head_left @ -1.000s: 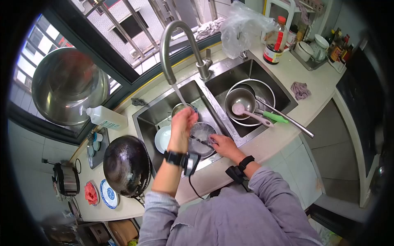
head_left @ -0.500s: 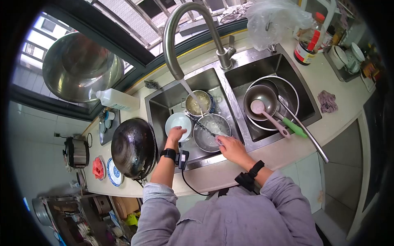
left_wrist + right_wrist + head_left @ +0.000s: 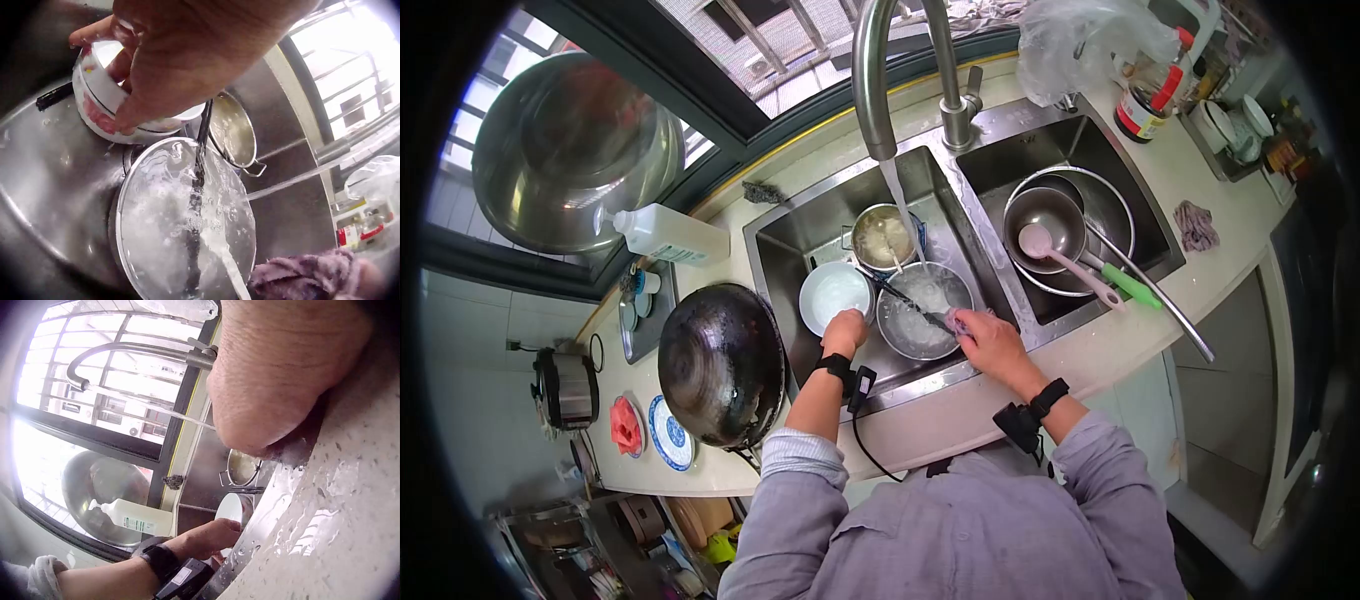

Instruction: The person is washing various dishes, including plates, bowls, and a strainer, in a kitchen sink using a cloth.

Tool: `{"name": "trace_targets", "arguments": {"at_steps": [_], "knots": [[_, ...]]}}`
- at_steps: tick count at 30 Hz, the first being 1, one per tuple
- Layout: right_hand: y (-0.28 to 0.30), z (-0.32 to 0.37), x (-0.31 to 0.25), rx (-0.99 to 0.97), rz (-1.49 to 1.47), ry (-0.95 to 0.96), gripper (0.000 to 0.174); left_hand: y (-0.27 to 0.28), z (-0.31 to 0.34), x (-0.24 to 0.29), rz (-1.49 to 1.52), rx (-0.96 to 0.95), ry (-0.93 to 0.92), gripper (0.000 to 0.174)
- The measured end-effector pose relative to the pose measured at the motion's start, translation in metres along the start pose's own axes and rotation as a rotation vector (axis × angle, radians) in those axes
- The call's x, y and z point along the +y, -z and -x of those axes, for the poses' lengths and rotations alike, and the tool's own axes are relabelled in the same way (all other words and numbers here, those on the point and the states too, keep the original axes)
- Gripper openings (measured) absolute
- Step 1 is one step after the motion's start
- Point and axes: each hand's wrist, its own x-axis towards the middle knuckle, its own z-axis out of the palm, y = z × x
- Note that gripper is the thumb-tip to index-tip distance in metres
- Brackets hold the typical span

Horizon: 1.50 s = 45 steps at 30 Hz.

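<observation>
My left hand (image 3: 843, 332) grips the near rim of a white bowl (image 3: 832, 292), thumb and fingers over its edge; in the left wrist view the bowl (image 3: 97, 103) shows red flowers on its side. My right hand (image 3: 995, 348) holds a purple cloth (image 3: 306, 275) at the near right rim of a round metal basin (image 3: 920, 345) full of water. A long black utensil (image 3: 199, 175) and a pale handle (image 3: 230, 269) lie across the basin. Behind it stands a small metal pot (image 3: 882, 237) with cloudy liquid. Water runs from the faucet (image 3: 874, 110).
The right sink holds a pan (image 3: 1040, 215), a pink ladle (image 3: 1075, 265) and a green-handled utensil (image 3: 1132, 284). Left of the sink sit an upturned black wok (image 3: 720, 365), a white pump bottle (image 3: 670, 235) and a blue-patterned plate (image 3: 671, 435). A sauce bottle (image 3: 1140, 110) stands at the back right.
My left hand moved from under the running water down to the white bowl and took hold of its rim. My right hand stays by the basin with the cloth. The head view shifted.
</observation>
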Motion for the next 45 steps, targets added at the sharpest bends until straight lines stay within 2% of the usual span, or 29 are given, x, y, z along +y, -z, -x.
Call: {"name": "trace_targets", "arguments": {"at_steps": [3, 6, 7, 9, 10, 11, 13, 14, 16, 17, 19, 21, 22, 23, 24, 26, 28, 29, 31, 32, 33, 35, 36, 37, 39, 41, 43, 44, 45], "knots": [[-0.002, 0.000, 0.001, 0.002, 0.021, -0.014, 0.027, 0.021, 0.015, -0.002, 0.066, -0.023, -0.071, 0.028], [-0.001, 0.000, -0.002, -0.014, 0.035, -0.033, 0.026, 0.048, 0.030, -0.003, 0.347, 0.229, -0.144, 0.027], [-0.001, 0.000, -0.003, -0.037, 0.056, -0.050, 0.026, 0.050, 0.031, -0.008, 0.350, 0.236, -0.146, 0.027], [0.001, -0.001, -0.003, -0.029, 0.074, -0.045, 0.027, 0.056, 0.030, -0.010, 0.786, 0.192, -0.050, 0.024], [0.001, 0.000, -0.001, -0.029, 0.084, -0.050, 0.028, 0.076, 0.047, -0.002, 0.882, 0.105, 0.031, 0.020], [-0.002, 0.000, 0.002, -0.029, 0.085, -0.048, 0.028, 0.092, 0.064, 0.005, 0.884, 0.107, 0.030, 0.020], [-0.004, -0.001, 0.010, 0.108, -0.048, 0.017, 0.034, 0.111, 0.088, 0.017, 1.275, -0.056, 0.088, 0.019], [-0.003, -0.005, 0.010, 0.100, -0.045, 0.029, 0.034, 0.107, 0.086, 0.016, 1.307, -0.065, 0.061, 0.018], [-0.007, -0.013, 0.002, 0.117, -0.483, -0.217, 0.036, 0.115, 0.103, 0.035, 1.369, -0.053, 0.057, 0.017], [-0.010, -0.020, -0.006, 0.116, -0.490, -0.211, 0.036, 0.119, 0.108, 0.046, 1.419, -0.050, 0.042, 0.016], [-0.016, -0.036, -0.026, 0.287, -0.515, 0.007, 0.033, 0.117, 0.112, 0.063, 1.421, -0.084, 0.020, 0.015], [-0.015, -0.048, -0.047, 0.291, -0.190, 0.220, 0.031, 0.112, 0.113, 0.078, 1.372, -0.077, -0.022, 0.014], [-0.014, -0.048, -0.058, 0.187, -0.082, 0.169, 0.028, 0.109, 0.113, 0.085, 1.367, -0.027, -0.080, 0.014], [-0.015, -0.052, -0.061, 0.165, -0.063, 0.133, 0.029, 0.104, 0.113, 0.089, 1.359, 0.023, -0.138, 0.014], [-0.014, -0.059, -0.056, 0.211, -0.030, 0.179, 0.028, 0.100, 0.108, 0.080, 1.290, -0.035, -0.175, 0.018], [-0.011, -0.081, -0.042, 0.256, -0.005, 0.218, 0.028, 0.107, 0.116, 0.078, 1.323, -0.036, -0.197, 0.019], [-0.005, -0.106, -0.026, -0.010, -0.527, -0.207, 0.026, 0.114, 0.126, 0.075, 1.425, -0.079, -0.202, 0.024], [-0.010, -0.111, -0.012, -0.011, -0.532, -0.212, 0.026, 0.119, 0.132, 0.078, 1.421, -0.082, -0.197, 0.024], [-0.008, -0.118, 0.002, -0.009, -0.956, -0.182, 0.029, 0.128, 0.142, 0.081, 1.744, -0.123, -0.200, 0.030], [-0.006, -0.106, 0.010, -0.187, -1.117, -0.448, 0.033, 0.123, 0.137, 0.076, 1.851, -0.194, -0.244, 0.040], [-0.001, -0.097, -0.002, -0.195, -1.118, -0.448, 0.033, 0.121, 0.136, 0.079, 1.853, -0.189, -0.238, 0.040], [-0.003, -0.080, -0.021, 0.096, -1.266, -0.730, 0.040, 0.117, 0.132, 0.094, 2.200, -0.226, -0.345, 0.047], [-0.035, -0.075, -0.002, 0.189, -1.202, -0.586, 0.041, 0.109, 0.123, 0.095, 2.302, -0.289, -0.341, 0.049], [-0.038, -0.069, -0.011, 0.251, -1.180, -0.489, 0.043, 0.104, 0.116, 0.098, 2.304, -0.288, -0.332, 0.049], [-0.025, -0.056, -0.036, 0.205, -0.982, -0.358, 0.044, 0.101, 0.104, 0.107, 2.512, -0.300, -0.140, 0.045], [-0.040, -0.053, -0.034, 0.359, -0.418, 0.051, 0.046, 0.092, 0.089, 0.107, 2.514, -0.293, -0.148, 0.041], [-0.029, -0.054, -0.043, 0.321, -0.343, 0.099, 0.042, 0.077, 0.072, 0.101, 2.826, -0.515, -0.102, 0.040], [-0.024, -0.061, -0.043, 0.245, -0.227, 0.158, 0.039, 0.066, 0.071, 0.110, 2.168, -0.031, -0.173, 0.038], [-0.019, -0.070, -0.041, 0.169, -0.112, 0.215, 0.037, 0.073, 0.082, 0.117, 2.163, -0.033, -0.171, 0.038]]}}
